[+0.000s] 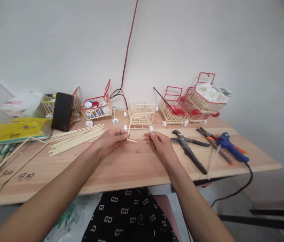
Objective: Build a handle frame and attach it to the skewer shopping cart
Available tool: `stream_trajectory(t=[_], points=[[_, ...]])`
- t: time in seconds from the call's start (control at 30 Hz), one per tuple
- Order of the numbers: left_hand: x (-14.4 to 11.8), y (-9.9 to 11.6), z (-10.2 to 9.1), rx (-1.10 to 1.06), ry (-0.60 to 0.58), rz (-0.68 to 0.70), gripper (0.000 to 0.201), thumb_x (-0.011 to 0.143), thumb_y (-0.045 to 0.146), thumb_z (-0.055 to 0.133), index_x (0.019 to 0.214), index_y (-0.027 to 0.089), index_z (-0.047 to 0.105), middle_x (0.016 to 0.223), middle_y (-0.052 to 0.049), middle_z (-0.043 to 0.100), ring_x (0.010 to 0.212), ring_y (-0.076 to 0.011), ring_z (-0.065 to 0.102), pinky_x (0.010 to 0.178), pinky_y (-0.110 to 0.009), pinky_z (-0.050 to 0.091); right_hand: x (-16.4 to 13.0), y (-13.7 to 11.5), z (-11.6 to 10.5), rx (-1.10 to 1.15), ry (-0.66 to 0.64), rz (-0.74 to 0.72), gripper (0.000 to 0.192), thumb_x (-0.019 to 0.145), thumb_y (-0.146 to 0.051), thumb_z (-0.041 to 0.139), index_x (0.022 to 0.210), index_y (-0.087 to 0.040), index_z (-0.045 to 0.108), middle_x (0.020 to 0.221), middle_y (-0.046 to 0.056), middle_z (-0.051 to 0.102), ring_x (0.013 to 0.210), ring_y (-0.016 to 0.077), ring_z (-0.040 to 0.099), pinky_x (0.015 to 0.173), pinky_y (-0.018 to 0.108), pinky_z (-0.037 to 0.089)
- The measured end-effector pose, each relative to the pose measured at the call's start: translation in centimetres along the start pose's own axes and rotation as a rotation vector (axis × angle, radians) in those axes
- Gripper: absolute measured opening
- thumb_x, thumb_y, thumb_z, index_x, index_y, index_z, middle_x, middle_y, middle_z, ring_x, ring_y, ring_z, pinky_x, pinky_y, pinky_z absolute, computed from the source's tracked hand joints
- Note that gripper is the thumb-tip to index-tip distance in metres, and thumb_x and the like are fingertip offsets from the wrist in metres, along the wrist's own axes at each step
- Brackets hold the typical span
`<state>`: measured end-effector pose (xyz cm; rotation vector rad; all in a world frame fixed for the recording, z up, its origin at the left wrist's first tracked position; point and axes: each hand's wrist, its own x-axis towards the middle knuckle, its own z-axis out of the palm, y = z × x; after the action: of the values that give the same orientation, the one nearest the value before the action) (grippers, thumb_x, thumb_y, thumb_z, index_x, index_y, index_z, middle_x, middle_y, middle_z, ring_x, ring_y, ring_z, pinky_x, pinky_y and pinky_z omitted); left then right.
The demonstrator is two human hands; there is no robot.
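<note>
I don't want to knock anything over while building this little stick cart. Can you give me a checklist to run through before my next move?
1. Left hand has a grip on the short stick: ok, fingertips pinch it.
2. Right hand holds a piece: cannot tell, fingers are curled and whatever is in them is too small to see.
3. Unpainted cart upright just beyond the hands: ok.
4. Spare sticks lie clear of the left hand: ok.
5. Cutters and glue gun lie apart from the right hand: ok.
</note>
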<state>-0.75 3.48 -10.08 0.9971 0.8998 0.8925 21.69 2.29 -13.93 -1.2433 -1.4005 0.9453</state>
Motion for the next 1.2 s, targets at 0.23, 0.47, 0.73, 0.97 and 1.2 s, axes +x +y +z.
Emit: stream_trajectory(t=[0.23, 0.47, 0.73, 0.97, 1.2], points=[[-0.3, 0.2, 0.5, 0.065, -0.019, -0.053, 0.036, 0.054, 0.029, 0.087, 0.077, 0.011, 0.065, 0.064, 0.001, 0.062, 0.054, -0.0065, 0.054, 0.052, -0.019, 0.043, -0.1, -0.7, -0.1, -0.044, 0.025, -0.021, 0.041, 0.088, -0.049, 0.048, 0.094, -0.015, 0.070, 0.085, 0.008, 0.072, 0.073, 0.0164, 0.063, 0.066, 0.028, 0.046], [-0.3, 0.3, 0.8, 0.369, 0.055, 0.072, 0.023, 0.063, 0.029, 0.078, 0.076, 0.012, 0.067, 0.054, 0.002, 0.058, 0.047, -0.0070, 0.046, 0.046, -0.019, 0.031, -0.8, -2.3, -0.1, -0.140, 0.196, -0.219, 0.033, 0.091, -0.038, 0.046, 0.103, -0.019, 0.070, 0.106, 0.009, 0.070, 0.098, 0.0205, 0.061, 0.082, 0.031, 0.045], [0.0, 0.5, 1.0, 0.698, 0.156, 0.357, 0.007, 0.069, 0.021, 0.069, 0.072, 0.017, 0.074, 0.071, -0.001, 0.072, 0.062, -0.0127, 0.057, 0.057, -0.022, 0.039, -0.6, -1.8, 0.1, -0.180, 0.162, -0.254, 0.027, 0.087, -0.035, 0.053, 0.099, -0.020, 0.072, 0.101, 0.008, 0.070, 0.093, 0.0204, 0.062, 0.069, 0.028, 0.046], [-0.2, 0.3, 1.1, 0.523, 0.126, 0.214, 0.014, 0.070, 0.025, 0.072, 0.079, 0.015, 0.073, 0.052, 0.003, 0.059, 0.048, -0.0088, 0.049, 0.049, -0.020, 0.037, -0.8, -2.4, 0.0, -0.152, 0.168, -0.211, 0.033, 0.090, -0.040, 0.048, 0.099, -0.018, 0.071, 0.099, 0.008, 0.071, 0.090, 0.0202, 0.061, 0.077, 0.030, 0.045], [-0.4, -0.1, 1.2, 0.086, -0.087, 0.040, 0.030, 0.066, 0.029, 0.081, 0.083, 0.012, 0.063, 0.070, 0.000, 0.065, 0.063, -0.0104, 0.063, 0.065, -0.024, 0.052, -0.9, -3.2, -0.4, -0.106, 0.220, -0.183, 0.041, 0.094, -0.042, 0.040, 0.102, -0.016, 0.070, 0.094, 0.008, 0.070, 0.084, 0.0186, 0.060, 0.079, 0.031, 0.045]])
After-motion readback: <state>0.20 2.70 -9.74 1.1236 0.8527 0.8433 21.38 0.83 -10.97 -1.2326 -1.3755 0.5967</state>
